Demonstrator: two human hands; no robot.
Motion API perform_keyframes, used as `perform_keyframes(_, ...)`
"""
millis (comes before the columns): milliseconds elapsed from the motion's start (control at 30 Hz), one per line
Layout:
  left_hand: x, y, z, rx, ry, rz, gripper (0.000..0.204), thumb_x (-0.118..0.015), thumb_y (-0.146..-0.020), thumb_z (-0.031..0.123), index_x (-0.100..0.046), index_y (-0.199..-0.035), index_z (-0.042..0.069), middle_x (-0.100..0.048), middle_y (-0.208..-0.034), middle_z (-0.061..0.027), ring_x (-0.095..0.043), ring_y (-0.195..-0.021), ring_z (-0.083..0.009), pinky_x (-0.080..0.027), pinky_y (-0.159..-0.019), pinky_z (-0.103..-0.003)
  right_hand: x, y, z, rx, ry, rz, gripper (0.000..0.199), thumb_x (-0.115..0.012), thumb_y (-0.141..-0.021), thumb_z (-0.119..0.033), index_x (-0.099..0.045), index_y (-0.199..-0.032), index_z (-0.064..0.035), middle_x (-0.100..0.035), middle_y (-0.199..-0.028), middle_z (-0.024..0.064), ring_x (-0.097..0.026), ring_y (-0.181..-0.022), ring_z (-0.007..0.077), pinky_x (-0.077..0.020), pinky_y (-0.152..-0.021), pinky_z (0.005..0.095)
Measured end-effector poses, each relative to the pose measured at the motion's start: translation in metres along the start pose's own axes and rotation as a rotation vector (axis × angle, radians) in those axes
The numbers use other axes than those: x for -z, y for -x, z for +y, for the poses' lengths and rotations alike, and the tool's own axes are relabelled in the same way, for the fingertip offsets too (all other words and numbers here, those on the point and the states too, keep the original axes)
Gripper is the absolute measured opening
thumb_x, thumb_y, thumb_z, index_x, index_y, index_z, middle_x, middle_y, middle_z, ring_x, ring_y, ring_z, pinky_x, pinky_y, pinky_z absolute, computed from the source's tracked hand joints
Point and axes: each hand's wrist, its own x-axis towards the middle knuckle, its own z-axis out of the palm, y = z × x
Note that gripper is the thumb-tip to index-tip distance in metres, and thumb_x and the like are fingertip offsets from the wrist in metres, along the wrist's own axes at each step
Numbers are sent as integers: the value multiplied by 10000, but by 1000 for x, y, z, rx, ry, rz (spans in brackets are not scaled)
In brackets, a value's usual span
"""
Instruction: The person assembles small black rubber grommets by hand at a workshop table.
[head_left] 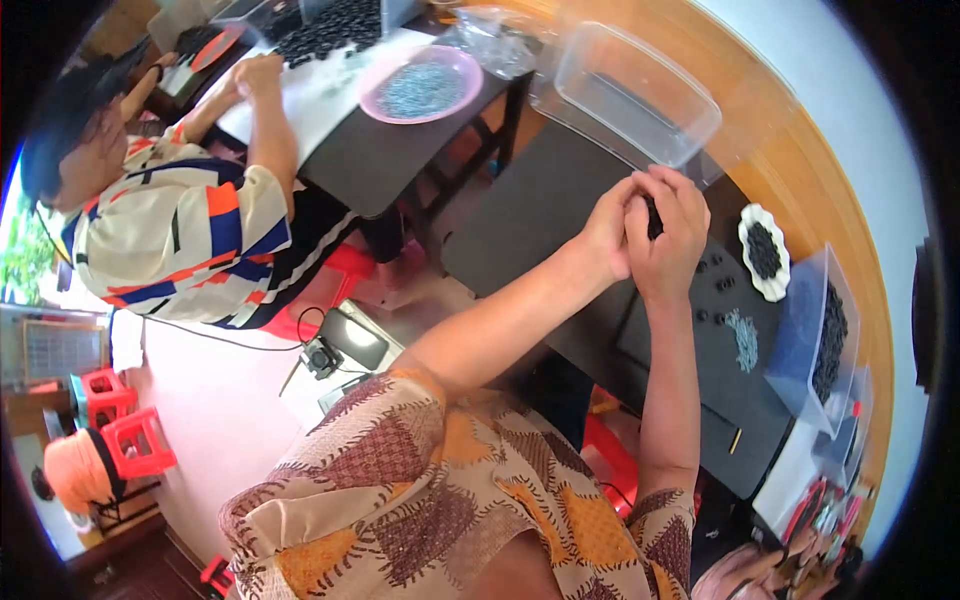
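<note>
Over the dark table (540,200), my left hand (608,232) and my right hand (676,225) are pressed together with fingers closed. A small black part (655,220) shows between them. Its exact kind is hidden by my fingers. Just right of my right wrist, a few loose black parts (724,284) lie on the table. Beside them is a small heap of silvery screw-like pieces (742,340). Farther right stands a white scalloped dish (749,232) holding more black pieces.
A clear plastic container (700,118) stands at the table's back edge. To the right is a translucent bin (795,330) with black parts. At the left, a co-worker (190,230) sits at another table with a pink bowl (367,95) of silvery pieces. Red stools (137,445) stand lower left.
</note>
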Motion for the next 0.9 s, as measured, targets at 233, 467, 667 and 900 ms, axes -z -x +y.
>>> perform_keyframes(233,7,41,76,-224,-39,-96,393,-482,-1009,280,-447,-1353,94,-542,-1286,-56,-534,-1191,-200,-456,-1000,-341,-80,-58,-54,-5,-279,-94,191,-692,-815,-178,-690,-980,-80,-655,-965,74,-613,-897,269,-431,-838,412)
perform_keyframes(467,1,57,176,-472,17,-181,378,-364,-1042,339,-478,-1290,77,-546,-1268,-108,-541,-1187,-228,-483,-970,-403,-150,-124,-101,7,-233,-762,828,-572,-875,-631,-353,-1465,-92,-392,-1462,125,-391,-1321,343,-256,-1134,483)
perform_keyframes(667,1,31,348,-654,348,145,355,-326,-1020,291,-492,-1122,-5,-529,-982,-179,-543,-868,-312,-532,-772,-526,-113,-161,-95,115,-347,104,302,-724,-801,-142,-668,-1086,-57,-666,-1033,113,-626,-974,285,-468,-877,378)
perform_keyframes(900,28,8,558,-1076,-168,576,502,-320,-990,405,-451,-1364,97,-452,-1416,-131,-441,-1270,-400,-339,-1033,-695,-31,-36,-1,-285,-150,-317,212,-636,-844,25,-647,-1055,12,-650,-1015,136,-631,-894,234,-486,-853,327)
